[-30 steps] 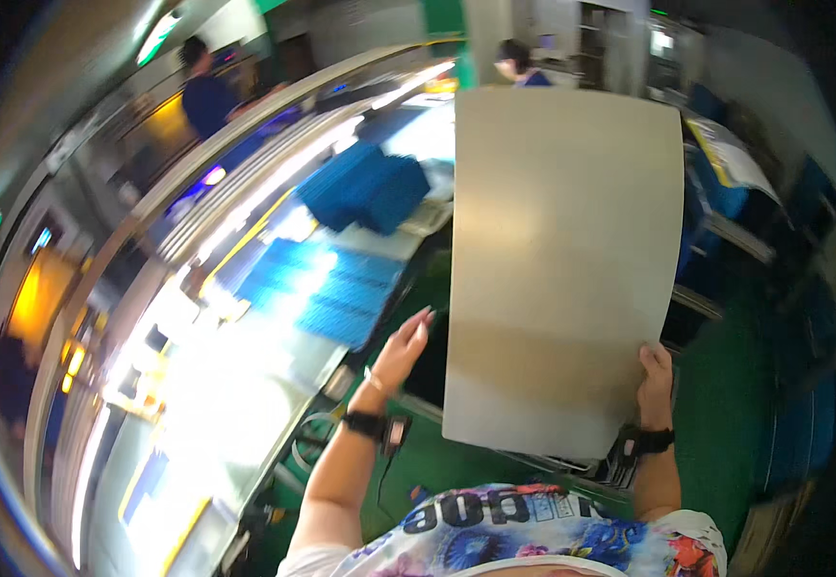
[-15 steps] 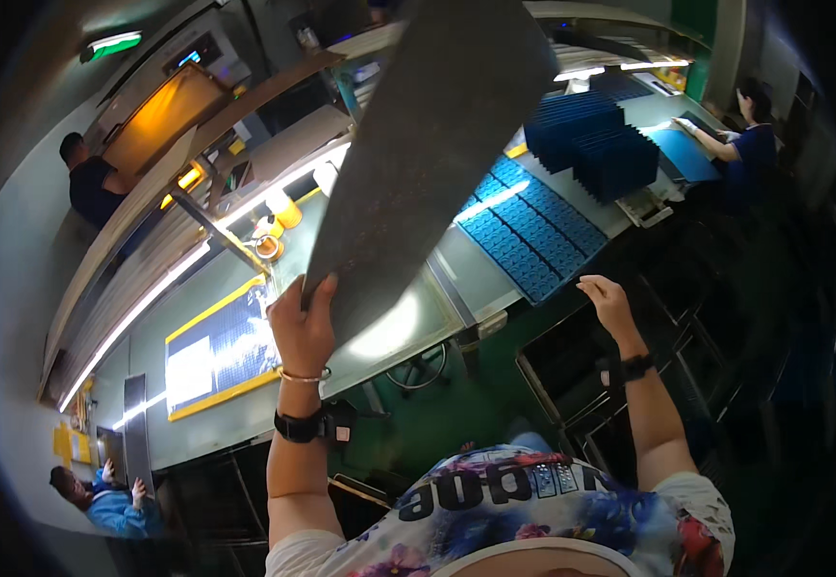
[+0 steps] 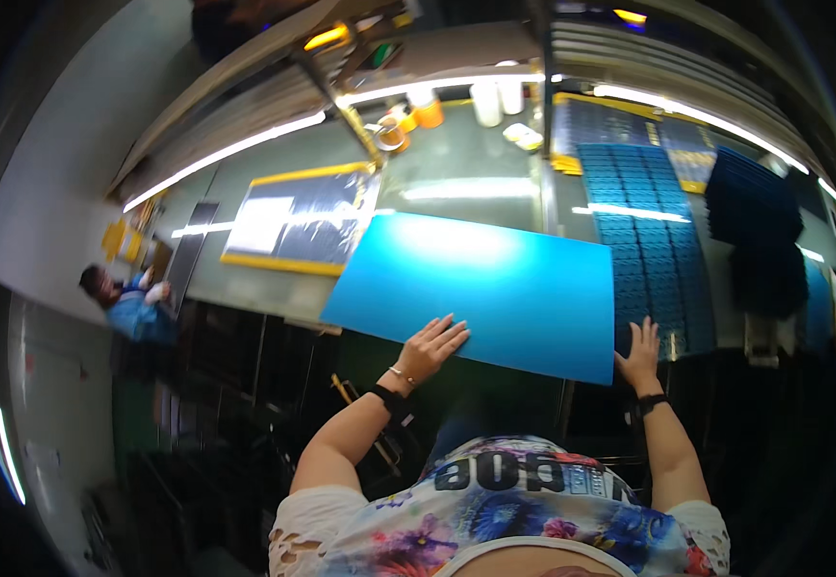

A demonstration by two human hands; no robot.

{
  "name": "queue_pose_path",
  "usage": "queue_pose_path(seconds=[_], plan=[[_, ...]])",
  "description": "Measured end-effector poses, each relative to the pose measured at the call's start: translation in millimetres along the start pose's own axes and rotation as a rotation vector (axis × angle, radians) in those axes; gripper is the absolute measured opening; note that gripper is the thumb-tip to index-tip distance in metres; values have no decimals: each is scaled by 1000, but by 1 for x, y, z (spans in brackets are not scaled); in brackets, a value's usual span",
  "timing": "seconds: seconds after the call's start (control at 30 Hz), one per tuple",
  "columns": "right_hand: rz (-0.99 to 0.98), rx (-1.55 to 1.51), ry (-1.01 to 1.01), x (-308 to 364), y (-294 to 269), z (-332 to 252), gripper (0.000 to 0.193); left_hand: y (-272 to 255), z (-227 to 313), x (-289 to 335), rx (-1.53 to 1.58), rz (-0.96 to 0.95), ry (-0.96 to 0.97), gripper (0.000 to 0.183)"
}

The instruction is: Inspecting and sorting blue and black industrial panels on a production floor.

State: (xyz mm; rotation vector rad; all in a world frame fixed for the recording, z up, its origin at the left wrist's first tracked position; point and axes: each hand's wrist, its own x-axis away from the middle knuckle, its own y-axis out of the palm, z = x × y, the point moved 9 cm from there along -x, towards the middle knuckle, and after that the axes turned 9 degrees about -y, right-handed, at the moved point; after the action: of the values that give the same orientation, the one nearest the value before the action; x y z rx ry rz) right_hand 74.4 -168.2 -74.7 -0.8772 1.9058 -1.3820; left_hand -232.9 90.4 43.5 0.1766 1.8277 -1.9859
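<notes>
A large glossy blue sheet (image 3: 505, 288) lies in front of me, overlapping the near edge of the pale green worktable (image 3: 456, 173). Resting on its near edge, toward the left, is my left hand (image 3: 432, 348), fingers stretched out flat. My right hand (image 3: 639, 358) stands by the sheet's right edge with fingers apart; whether it touches that edge I cannot tell. Just beyond it lies a long dark-blue panel (image 3: 644, 245) patterned with rows of small shapes.
A yellow-edged mat (image 3: 298, 216) with a white sheet (image 3: 259, 224) on it lies at left. Orange containers (image 3: 425, 108) and white bottles (image 3: 486, 104) stand at the back. Dark-blue stacked plates (image 3: 755, 202) stand at right. A person in blue (image 3: 134, 303) is at far left.
The grey sheet raised in my left hand is no longer up; a blue sheet face now lies on the table. My left hand has opened onto it, and my right hand has come to its edge.
</notes>
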Motion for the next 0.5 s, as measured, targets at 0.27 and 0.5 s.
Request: queue_pose_path(seconds=[0.27,0.5], plan=[[-125,-39,6,-2,3,-2,77,70,-28,45,22,-53,-323,44],[-98,21,-83,-3,10,19,41,89,-20,35,-25,-75,-358,45]])
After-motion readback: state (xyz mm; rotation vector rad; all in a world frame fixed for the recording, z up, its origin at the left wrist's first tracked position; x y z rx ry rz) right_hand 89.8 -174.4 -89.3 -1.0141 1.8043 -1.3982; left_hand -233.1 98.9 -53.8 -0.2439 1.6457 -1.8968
